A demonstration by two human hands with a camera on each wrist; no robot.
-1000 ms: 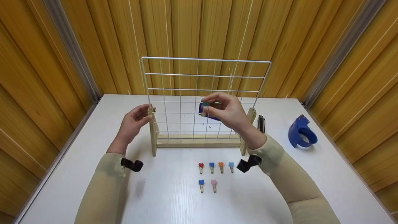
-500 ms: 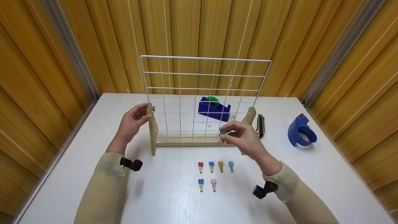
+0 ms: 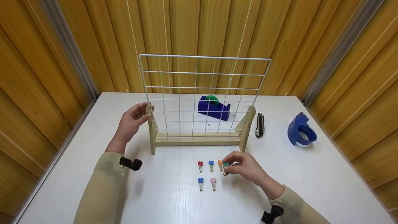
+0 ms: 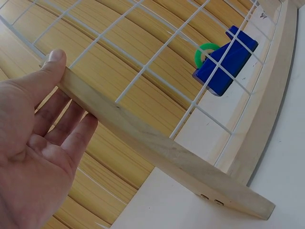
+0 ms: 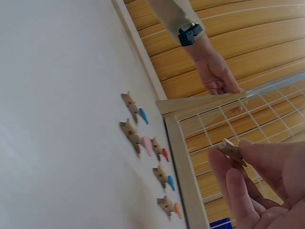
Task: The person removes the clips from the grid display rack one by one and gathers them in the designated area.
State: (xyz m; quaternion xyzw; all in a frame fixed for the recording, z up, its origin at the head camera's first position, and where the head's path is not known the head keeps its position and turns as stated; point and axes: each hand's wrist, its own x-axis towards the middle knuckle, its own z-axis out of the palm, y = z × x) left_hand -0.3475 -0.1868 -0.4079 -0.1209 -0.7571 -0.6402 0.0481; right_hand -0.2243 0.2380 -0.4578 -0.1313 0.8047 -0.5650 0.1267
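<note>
With the thumb and fingers of my left hand [image 3: 129, 123] I grip the top of the left wooden upright [image 4: 143, 138] of a stand bearing a white wire grid [image 3: 196, 73]. My right hand [image 3: 247, 168] pinches a small wooden clothespin [image 5: 232, 151] topped by a green heart [image 3: 226, 164], over the table in front of the stand. Beside it, an orange-heart clothespin [image 3: 220, 165] is partly covered. Left of that lie a blue one [image 3: 211, 165] and a red one [image 3: 200, 166]; a second blue one [image 3: 201, 183] and a pink one [image 3: 213, 183] lie nearer me.
Behind the grid stands a purple-blue tape dispenser [image 3: 214, 109] with a green roll. To the stand's right lie a utility knife [image 3: 260, 125] and a blue hand-held tape dispenser [image 3: 301, 130]. Yellow wood-look panels [image 3: 186, 28] wall in the white table [image 3: 168, 193].
My right hand has drawn back from the grid, down toward the row of clothespins, carrying the green-heart clothespin. It now covers the light blue one. My left hand keeps its grip on the upright.
</note>
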